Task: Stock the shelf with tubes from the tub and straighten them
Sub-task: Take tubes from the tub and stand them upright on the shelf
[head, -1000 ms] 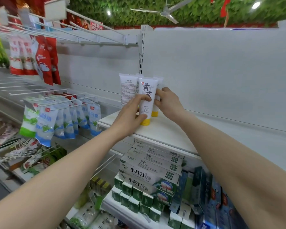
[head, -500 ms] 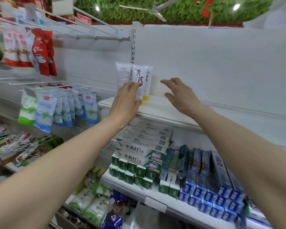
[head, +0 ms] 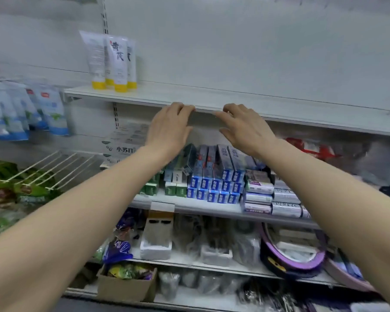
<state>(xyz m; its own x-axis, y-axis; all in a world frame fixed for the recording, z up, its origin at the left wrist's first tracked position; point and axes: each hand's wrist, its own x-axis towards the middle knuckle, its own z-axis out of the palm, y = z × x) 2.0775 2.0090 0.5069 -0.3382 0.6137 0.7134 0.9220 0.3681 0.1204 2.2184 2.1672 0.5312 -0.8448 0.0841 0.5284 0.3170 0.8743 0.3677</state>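
Fingers (head: 185, 108) of both hands relaxed, tubes (head: 113, 61) upright on shelf (head: 279, 104)

Two bare forearms, no sleeves, left grip (head: 169, 127), right grip (head: 245, 129)

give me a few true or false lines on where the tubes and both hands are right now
1. The tubes stand upright on the top shelf. True.
2. The left hand grips a tube. False: it holds nothing, its fingers near the shelf's front edge.
3. The right hand is empty. True.
4. The tubes have blue caps. False: the caps are yellow and point down.
5. The tubes sit at the shelf's right end. False: they cluster near its left end.
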